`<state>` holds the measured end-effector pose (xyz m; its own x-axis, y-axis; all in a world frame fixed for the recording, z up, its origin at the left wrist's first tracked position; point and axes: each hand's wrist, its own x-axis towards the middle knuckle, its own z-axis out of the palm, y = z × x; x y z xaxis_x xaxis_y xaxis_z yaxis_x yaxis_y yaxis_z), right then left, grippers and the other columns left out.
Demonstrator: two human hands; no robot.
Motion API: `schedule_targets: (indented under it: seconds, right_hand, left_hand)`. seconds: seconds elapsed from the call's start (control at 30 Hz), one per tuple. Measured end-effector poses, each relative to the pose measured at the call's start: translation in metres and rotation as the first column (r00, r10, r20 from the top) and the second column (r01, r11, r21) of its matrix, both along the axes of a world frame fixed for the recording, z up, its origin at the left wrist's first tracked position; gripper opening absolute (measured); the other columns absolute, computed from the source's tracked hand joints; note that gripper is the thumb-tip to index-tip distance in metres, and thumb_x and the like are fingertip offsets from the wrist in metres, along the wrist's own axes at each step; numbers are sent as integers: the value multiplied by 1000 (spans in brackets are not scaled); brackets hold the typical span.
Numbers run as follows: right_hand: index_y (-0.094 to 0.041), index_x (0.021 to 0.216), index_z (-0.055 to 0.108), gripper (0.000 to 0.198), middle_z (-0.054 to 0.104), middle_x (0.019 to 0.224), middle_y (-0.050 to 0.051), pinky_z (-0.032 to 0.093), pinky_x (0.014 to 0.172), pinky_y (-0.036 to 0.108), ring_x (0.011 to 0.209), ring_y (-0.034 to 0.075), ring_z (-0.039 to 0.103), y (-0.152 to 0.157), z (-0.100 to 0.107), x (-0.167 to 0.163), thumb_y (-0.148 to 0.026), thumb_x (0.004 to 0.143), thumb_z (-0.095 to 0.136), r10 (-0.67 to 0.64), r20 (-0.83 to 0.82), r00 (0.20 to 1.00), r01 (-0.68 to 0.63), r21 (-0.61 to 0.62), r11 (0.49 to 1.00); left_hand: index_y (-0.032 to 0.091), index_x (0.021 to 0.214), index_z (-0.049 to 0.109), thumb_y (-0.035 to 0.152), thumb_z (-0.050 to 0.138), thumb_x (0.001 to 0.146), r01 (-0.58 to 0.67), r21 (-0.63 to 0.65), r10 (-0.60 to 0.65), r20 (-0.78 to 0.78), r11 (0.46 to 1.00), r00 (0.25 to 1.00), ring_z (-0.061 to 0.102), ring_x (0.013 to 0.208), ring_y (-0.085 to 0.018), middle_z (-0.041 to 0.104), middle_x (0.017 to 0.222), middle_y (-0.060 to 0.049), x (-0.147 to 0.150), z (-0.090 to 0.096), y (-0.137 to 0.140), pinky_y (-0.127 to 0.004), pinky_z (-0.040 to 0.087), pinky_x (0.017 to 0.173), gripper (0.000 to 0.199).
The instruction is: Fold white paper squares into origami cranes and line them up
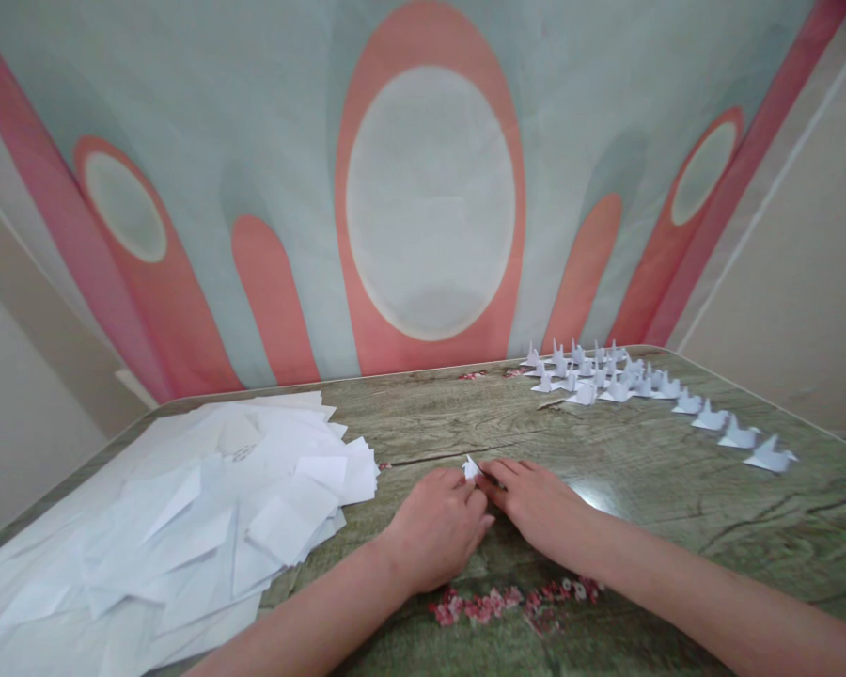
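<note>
Between my fingertips, low over the middle of the table, is a small piece of folded white paper (470, 467). Only its pointed top shows; the rest is hidden behind my fingers. My left hand (441, 522) is closed around its lower left side with the fingers curled. From the right, my right hand (528, 498) pinches at the paper's edge, thumb and fingers close together. To the left lies a large loose heap of white paper sheets (292, 517). Several folded white paper cranes (771, 455) stand at the far right.
The wood-patterned table (423, 423) has pink flower prints (486, 605) near the front. Its back edge meets a grey-green and coral patterned backdrop (430, 353). The cranes form rows along the back right, with a line running toward the right edge.
</note>
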<state>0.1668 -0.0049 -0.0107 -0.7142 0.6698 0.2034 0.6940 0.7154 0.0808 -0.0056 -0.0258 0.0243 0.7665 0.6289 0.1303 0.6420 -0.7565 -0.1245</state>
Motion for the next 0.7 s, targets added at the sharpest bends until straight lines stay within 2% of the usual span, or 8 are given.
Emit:
schedule_targets:
  seconds: [0.13, 0.23, 0.33, 0.4, 0.47, 0.57, 0.7]
  right_hand:
    - [-16, 108, 57, 26, 58, 108, 13, 43, 78, 38, 98, 25, 54, -1, 1, 1, -11, 85, 45, 3, -57, 998, -3, -14, 1000]
    - [-18, 108, 58, 30, 59, 107, 10, 42, 81, 37, 97, 23, 54, 1, 0, 4, -9, 83, 45, 2, -119, 993, -8, -55, 998]
    - [-23, 102, 62, 34, 62, 102, 5, 41, 84, 34, 96, 19, 54, 7, -4, 9, -5, 80, 43, -34, -275, 961, 1, -118, 993]
    - [-24, 97, 64, 35, 63, 98, 3, 41, 84, 32, 92, 17, 55, 13, -8, 12, -3, 79, 42, -107, -405, 908, 42, -165, 985]
    - [-22, 95, 63, 31, 63, 95, 3, 43, 81, 31, 87, 17, 56, 20, -11, 13, -6, 80, 42, -181, -511, 840, 82, -211, 974]
    - [-20, 94, 62, 22, 62, 91, 4, 44, 77, 31, 83, 17, 57, 28, -15, 12, -14, 83, 43, -244, -605, 758, 95, -267, 959]
    - [-19, 93, 61, 18, 61, 88, 5, 44, 76, 31, 82, 17, 56, 36, -16, 7, -22, 86, 45, -261, -655, 709, 56, -316, 947]
  left_hand:
    - [15, 86, 57, 26, 43, 87, -18, -61, 22, 54, 998, 998, 56, 88, -22, 63, 83, -8, -7, -1, 4, -36, 44, 83, 18]
    - [18, 85, 58, 21, 42, 87, -29, -155, 65, 231, 987, 971, 57, 88, -17, 64, 86, -4, -15, -8, 12, -31, 44, 81, 16]
    - [19, 89, 58, 18, 45, 85, -77, -246, 189, 470, 966, 862, 57, 82, -15, 63, 84, -2, -22, -16, 21, -27, 45, 76, 14]
    - [19, 87, 57, 17, 47, 83, -107, -279, 254, 566, 954, 784, 56, 81, -14, 61, 84, -2, -23, -20, 26, -26, 45, 75, 11]
    - [18, 86, 56, 17, 49, 82, -115, -295, 279, 606, 949, 745, 55, 81, -14, 59, 86, -2, -23, -23, 29, -26, 45, 75, 9]
    - [18, 91, 55, 17, 51, 81, -133, -302, 297, 601, 944, 742, 54, 84, -15, 57, 90, -4, -22, -26, 31, -28, 45, 76, 11]
    - [17, 95, 53, 18, 52, 81, -170, -288, 314, 585, 942, 748, 52, 91, -18, 55, 93, -5, -22, -31, 33, -33, 43, 82, 14]
